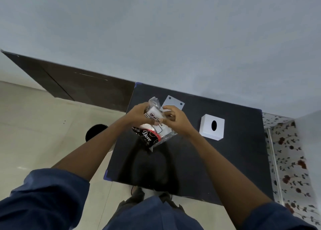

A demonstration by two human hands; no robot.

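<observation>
Where the near edge of the black surface (225, 169) meets the person's legs, a broad bare stretch lies open under the forearms. Above its middle a clear tissue pack (157, 121) is held off the surface, the left hand (139, 114) gripping its far end with curled fingers and the right hand (177, 122) pinching its right side, with a dark Dove packet (147, 138) just beneath. Farther right sits a white box (211, 129), apart from the hands, and a flat white plate (171, 101) lies near the far edge.

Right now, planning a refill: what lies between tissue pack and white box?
Only the right hand gripping the tissue pack, then bare black table; head view.
</observation>
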